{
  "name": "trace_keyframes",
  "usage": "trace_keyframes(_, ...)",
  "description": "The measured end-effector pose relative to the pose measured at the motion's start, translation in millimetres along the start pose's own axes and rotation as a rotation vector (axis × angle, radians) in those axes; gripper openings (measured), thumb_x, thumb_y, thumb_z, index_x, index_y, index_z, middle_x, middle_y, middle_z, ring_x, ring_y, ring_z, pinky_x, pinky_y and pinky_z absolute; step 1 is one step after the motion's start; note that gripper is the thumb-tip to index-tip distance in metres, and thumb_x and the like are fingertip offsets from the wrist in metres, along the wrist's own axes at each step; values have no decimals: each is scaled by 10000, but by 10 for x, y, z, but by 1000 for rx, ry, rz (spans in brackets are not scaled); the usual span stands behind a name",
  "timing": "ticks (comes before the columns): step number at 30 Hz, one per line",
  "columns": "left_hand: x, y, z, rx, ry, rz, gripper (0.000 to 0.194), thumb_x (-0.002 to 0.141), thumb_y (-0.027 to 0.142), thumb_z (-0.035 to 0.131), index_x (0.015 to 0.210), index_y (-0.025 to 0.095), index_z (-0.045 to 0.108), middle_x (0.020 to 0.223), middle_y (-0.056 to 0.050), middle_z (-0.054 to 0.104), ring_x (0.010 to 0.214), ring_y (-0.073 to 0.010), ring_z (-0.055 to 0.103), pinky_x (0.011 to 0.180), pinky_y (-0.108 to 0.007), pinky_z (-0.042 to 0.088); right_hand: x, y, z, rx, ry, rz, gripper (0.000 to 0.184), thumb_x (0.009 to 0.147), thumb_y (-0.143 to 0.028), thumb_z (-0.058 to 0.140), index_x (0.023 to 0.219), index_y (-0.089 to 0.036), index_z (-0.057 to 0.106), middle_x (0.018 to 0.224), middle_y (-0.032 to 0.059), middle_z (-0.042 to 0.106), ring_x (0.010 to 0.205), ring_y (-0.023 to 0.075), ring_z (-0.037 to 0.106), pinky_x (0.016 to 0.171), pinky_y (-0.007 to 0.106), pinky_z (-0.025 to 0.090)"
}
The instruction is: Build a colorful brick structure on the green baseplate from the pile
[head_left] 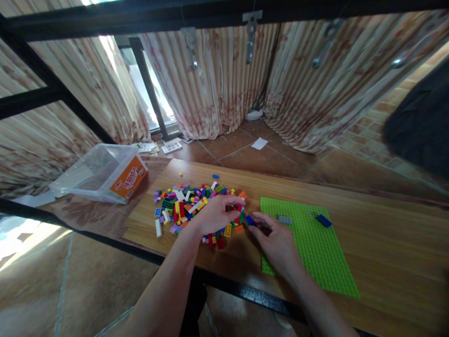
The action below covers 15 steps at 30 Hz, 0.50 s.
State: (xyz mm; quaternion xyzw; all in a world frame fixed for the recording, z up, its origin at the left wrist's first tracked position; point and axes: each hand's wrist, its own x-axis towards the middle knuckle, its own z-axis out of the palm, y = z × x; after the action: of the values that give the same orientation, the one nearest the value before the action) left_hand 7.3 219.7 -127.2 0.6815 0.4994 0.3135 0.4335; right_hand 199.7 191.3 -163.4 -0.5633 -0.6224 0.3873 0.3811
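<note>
My right hand [277, 241] pinches a dark blue brick [249, 220] between thumb and fingertips, just left of the green baseplate [312, 248]. Over the right side of a pile of mixed toy bricks [180, 208] hovers my left hand [219, 214], its thumb and fingers curved but apart. Red bricks lie close by its fingertips, partly hidden. On the baseplate sit a grey brick [284, 219] near the left edge and another dark blue brick [323, 221] near the far right corner.
A clear plastic box [101, 173] with an orange label stands left of the wooden board [386, 243]. A small blue brick [215, 176] and a yellow piece [181, 174] lie beyond the pile. A black metal frame [140, 18] with hanging clips crosses above.
</note>
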Motion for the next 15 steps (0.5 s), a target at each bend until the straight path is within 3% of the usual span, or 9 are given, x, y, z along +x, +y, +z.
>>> trace_keyframes(8, -14, 12, -13, 238, 5, -9, 268, 776, 156, 651, 1037, 161, 714, 899, -41, 726, 759, -162, 652, 702, -256, 505, 1, 22, 2, -11, -16, -7, 317, 750, -332, 658, 1039, -215, 716, 992, 74, 752, 855, 223, 698, 824, 409, 549)
trace_keyframes(15, -45, 87, -86, 279, 116, 70, 222, 851, 157, 574, 1030, 162, 705, 956, -43, 735, 824, -159, 662, 762, -266, 495, -9, 33, -20, -14, -58, -17, 274, 773, -361, 652, 1008, -244, 729, 1004, 62, 756, 899, 237, 699, 835, 408, 541)
